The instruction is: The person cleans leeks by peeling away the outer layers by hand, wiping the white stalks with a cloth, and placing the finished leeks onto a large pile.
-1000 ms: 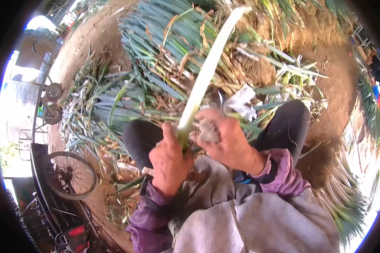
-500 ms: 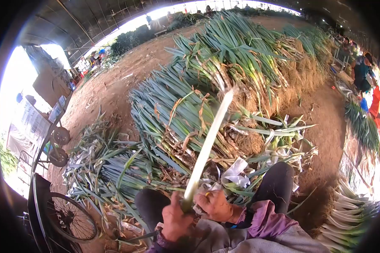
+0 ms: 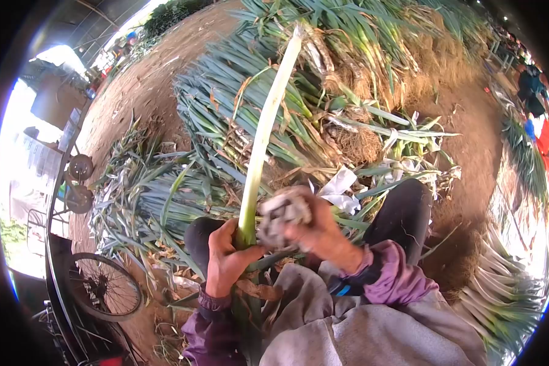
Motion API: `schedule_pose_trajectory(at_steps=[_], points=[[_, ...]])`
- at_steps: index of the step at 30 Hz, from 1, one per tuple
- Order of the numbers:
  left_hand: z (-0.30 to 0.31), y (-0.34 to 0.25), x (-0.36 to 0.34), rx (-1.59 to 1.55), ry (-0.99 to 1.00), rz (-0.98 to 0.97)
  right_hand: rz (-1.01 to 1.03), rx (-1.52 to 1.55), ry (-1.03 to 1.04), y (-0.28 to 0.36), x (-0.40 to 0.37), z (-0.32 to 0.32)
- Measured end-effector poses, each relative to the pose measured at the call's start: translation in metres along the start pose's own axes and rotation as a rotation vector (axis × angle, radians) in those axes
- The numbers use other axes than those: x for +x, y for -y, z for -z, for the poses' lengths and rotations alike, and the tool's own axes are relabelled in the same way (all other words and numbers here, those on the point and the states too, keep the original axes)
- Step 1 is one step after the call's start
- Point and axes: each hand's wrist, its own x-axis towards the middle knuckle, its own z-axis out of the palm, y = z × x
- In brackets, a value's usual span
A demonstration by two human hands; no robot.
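Observation:
A long green onion stands slanted up from my lap, its pale shaft and trimmed root end bare at the top. My left hand is closed around its light green lower part; the leaves below run down past my wrist and are mostly hidden. Beside the stalk, my right hand is curled and smeared by motion. Its fingers look grey and dirty, and I cannot make out whether anything is in them. Loose onion leaves lie in front of my knees.
A large pile of unpeeled green onions lies ahead, roots to the right. Stripped leaves cover the ground at left. A wheeled cart stands at left. Cleaned green onions lie at lower right. A person is at far right.
My right hand has lifted from its place near the stalk's base and turned. The stalk has shifted left and upward in view, with my left hand around it. My view has tilted down.

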Motion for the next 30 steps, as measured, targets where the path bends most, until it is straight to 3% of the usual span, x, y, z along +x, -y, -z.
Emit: schedule_pose_trajectory(at_steps=[3, 7, 10, 12, 15, 16, 18, 19, 24, 27, 28, 29, 30], points=[[-0.015, -0.002, -0.004, -0.133, -0.03, -0.04, 0.234, -0.543, -0.037, -0.006, -0.003, -0.029], [-0.016, 0.0, -0.013, 0.012, 0.006, -0.06, 0.64, -0.796, -0.024, -0.033, 0.008, -0.024], [-0.03, -0.005, -0.02, -0.115, 0.031, -0.081, 0.745, -1.026, -0.087, -0.024, 0.014, -0.021], [-0.031, -0.008, -0.028, 0.061, 0.032, -0.018, 0.859, -1.167, -0.173, -0.015, 0.026, -0.02], [-0.037, -0.011, -0.039, 0.122, 0.042, 0.041, 0.717, -1.224, -0.031, 0.003, 0.034, -0.005], [-0.04, -0.01, -0.042, 0.101, 0.038, 0.031, 0.778, -1.199, -0.031, 0.0, 0.045, 0.006], [-0.041, -0.007, -0.049, 0.086, 0.08, 0.021, 0.846, -1.379, -0.245, -0.009, 0.067, 0.029], [-0.037, -0.003, -0.054, 0.094, 0.125, 0.019, 0.764, -1.538, -0.362, 0.0, 0.079, 0.039], [-0.041, -0.003, -0.074, 0.028, 0.137, 0.086, 0.779, -1.397, -0.491, 0.048, 0.131, 0.107], [-0.043, 0.001, -0.074, 0.106, 0.128, 0.029, 0.76, -1.363, -0.435, 0.04, 0.136, 0.117], [-0.044, 0.006, -0.071, 0.155, 0.129, -0.004, 0.651, -1.428, -0.381, 0.045, 0.11, 0.09], [-0.044, 0.01, -0.067, 0.206, 0.13, -0.039, 0.477, -1.756, -0.229, 0.038, 0.092, 0.069], [-0.043, 0.01, -0.063, 0.194, 0.118, -0.054, 0.597, -1.912, -0.074, 0.019, 0.067, 0.054]])
